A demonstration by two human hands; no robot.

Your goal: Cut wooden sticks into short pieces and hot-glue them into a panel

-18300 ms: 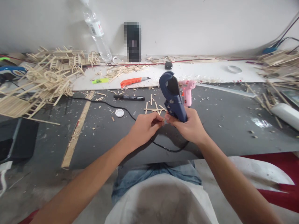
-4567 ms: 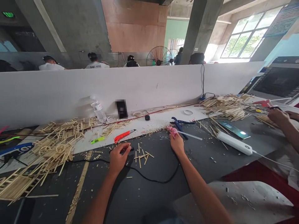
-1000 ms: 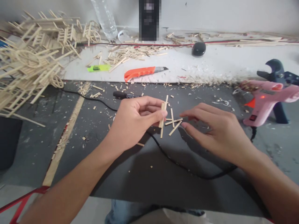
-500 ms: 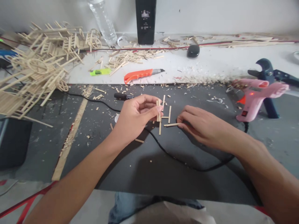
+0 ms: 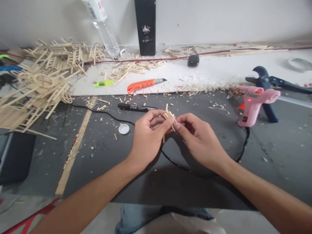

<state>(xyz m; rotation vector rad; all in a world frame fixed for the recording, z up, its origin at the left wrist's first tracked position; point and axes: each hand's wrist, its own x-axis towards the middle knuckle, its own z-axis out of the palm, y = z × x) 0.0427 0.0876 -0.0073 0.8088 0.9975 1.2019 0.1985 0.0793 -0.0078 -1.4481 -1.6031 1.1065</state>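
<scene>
My left hand (image 5: pixel 151 136) is closed around a small bunch of short wooden sticks (image 5: pixel 168 116), pinched between thumb and fingers above the dark table. My right hand (image 5: pixel 198 135) meets it from the right, its thumb and forefinger closed on a stick at the bunch's right side. The fingers partly cover the sticks, so I cannot tell how they lie against each other. Beneath the left fingers, one more stick (image 5: pixel 163 139) pokes out. A black marker (image 5: pixel 136 107) lies just beyond the left hand, and a white bottle cap (image 5: pixel 124 129) sits to its left.
At the right stands a pink glue gun (image 5: pixel 254 104) by a dark blue cutter (image 5: pixel 269 107); a black cable (image 5: pixel 176 165) runs below my hands. An orange utility knife (image 5: pixel 146 85) and stick pieces (image 5: pixel 136 68) lie behind. Wooden stick structures (image 5: pixel 44 84) crowd the left.
My right hand has moved left with its stick up to the bunch in my left hand, so both hands now meet. The bunch has tilted. The view has shifted slightly.
</scene>
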